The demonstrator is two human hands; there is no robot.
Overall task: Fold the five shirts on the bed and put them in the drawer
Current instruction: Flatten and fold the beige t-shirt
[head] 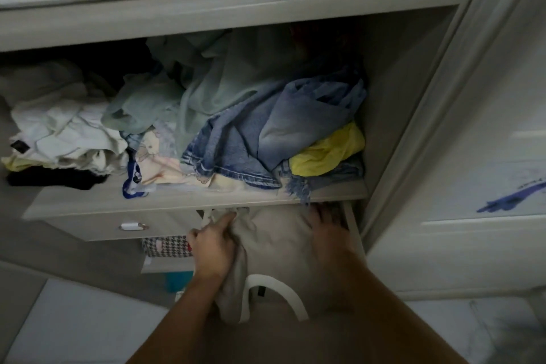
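Observation:
A folded beige shirt with a white collar band lies in the open drawer under the wardrobe shelf. My left hand grips a bunched fold at the shirt's left edge. On the shirt's right side my right hand lies flat, its fingers reaching toward the dark back of the drawer. A houndstooth garment lies in the drawer to the left of the shirt.
The shelf just above the drawer holds a messy pile: white clothes, pale green fabric, blue denim and a yellow cloth. A shut drawer with a white handle sits left. An open wardrobe door stands right.

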